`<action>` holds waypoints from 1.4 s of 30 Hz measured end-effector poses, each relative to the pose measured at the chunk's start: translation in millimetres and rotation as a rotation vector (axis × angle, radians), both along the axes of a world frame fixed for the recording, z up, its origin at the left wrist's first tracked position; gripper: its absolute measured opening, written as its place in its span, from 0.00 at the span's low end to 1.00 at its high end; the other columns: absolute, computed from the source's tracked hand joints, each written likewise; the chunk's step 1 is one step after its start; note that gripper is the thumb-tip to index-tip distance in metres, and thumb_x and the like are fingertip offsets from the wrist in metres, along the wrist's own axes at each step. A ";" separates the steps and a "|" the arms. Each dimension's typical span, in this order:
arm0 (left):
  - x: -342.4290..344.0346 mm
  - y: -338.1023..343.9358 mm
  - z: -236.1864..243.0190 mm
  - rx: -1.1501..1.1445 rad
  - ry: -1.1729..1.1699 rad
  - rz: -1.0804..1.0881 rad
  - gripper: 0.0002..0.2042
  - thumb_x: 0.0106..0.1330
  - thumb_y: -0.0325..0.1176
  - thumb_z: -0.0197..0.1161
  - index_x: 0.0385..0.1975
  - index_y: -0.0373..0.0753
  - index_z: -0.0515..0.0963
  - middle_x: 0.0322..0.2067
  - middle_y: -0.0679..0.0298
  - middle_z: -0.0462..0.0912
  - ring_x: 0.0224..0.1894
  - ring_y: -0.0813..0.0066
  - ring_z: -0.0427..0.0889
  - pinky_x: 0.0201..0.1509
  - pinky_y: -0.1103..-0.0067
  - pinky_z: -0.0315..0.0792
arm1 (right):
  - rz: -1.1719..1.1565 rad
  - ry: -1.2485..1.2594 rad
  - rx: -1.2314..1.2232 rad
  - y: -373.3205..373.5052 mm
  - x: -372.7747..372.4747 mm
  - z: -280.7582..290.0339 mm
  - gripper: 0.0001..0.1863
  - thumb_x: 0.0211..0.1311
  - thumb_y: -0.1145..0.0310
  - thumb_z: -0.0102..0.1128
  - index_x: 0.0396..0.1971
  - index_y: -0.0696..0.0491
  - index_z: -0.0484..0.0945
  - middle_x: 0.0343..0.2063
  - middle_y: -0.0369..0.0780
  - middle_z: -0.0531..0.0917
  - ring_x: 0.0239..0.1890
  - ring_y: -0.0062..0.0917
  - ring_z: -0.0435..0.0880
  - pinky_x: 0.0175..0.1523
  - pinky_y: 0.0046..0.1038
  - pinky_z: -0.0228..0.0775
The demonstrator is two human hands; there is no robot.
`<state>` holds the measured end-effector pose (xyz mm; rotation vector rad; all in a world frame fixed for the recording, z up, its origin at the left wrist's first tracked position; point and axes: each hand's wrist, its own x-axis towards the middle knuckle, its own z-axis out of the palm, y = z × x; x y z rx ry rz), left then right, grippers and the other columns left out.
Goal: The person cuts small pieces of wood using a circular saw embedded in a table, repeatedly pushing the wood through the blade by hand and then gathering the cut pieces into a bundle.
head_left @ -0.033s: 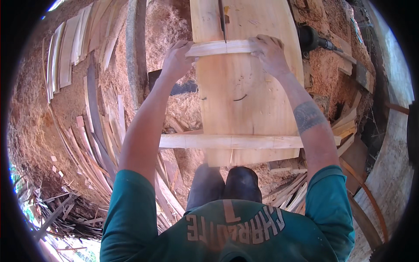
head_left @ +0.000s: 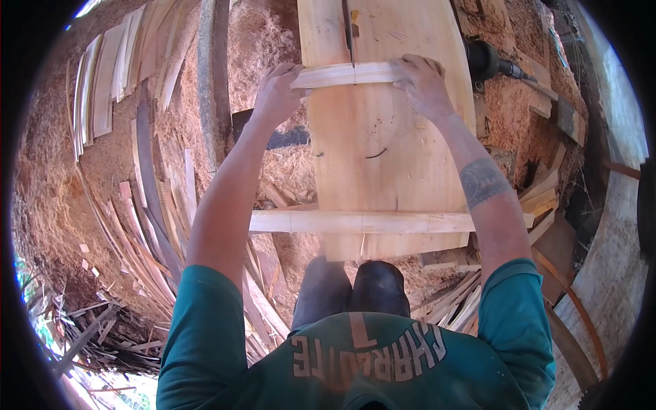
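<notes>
A short pale wooden strip lies crosswise on a broad wooden tabletop. My left hand grips its left end and my right hand its right end, fingers curled over the far side. Dark and thin, a saw blade stands up through a slot, its near end meeting the strip around the middle, where a fine line crosses the wood. Closer to me, a longer wooden strip with several faint cross lines lies across the tabletop's near end, sticking out past both sides.
Stacked thin slats and long offcuts cover the sawdust-strewn ground on the left. An upright-looking beam runs beside the tabletop. At the right sits a dark motor-like part with a shaft. More scrap strips lie near my legs.
</notes>
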<state>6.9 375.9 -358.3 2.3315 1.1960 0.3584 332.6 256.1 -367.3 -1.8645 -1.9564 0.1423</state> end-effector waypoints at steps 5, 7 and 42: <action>-3.4 9.8 -5.0 0.019 -0.029 -0.001 0.27 0.57 0.35 0.77 0.58 0.37 0.82 0.60 0.54 0.81 0.62 0.51 0.78 0.69 0.63 0.72 | 0.005 0.008 -0.018 6.7 -1.5 1.3 0.24 0.56 0.64 0.72 0.55 0.42 0.83 0.54 0.33 0.80 0.61 0.35 0.75 0.71 0.45 0.56; -0.1 11.8 -5.0 0.022 -0.064 -0.009 0.26 0.57 0.36 0.77 0.57 0.38 0.83 0.58 0.55 0.81 0.61 0.51 0.78 0.68 0.63 0.72 | 0.005 0.011 -0.014 8.2 0.9 0.3 0.24 0.57 0.65 0.71 0.55 0.42 0.83 0.53 0.34 0.80 0.62 0.35 0.74 0.71 0.45 0.56; -155.0 -351.8 91.2 -0.920 -0.689 0.735 0.16 0.68 0.31 0.63 0.53 0.36 0.73 0.29 0.70 0.72 0.29 0.81 0.72 0.33 0.81 0.67 | 0.265 -0.134 -0.379 -109.6 -80.9 41.8 0.29 0.52 0.64 0.69 0.55 0.55 0.74 0.53 0.48 0.77 0.53 0.43 0.81 0.58 0.48 0.72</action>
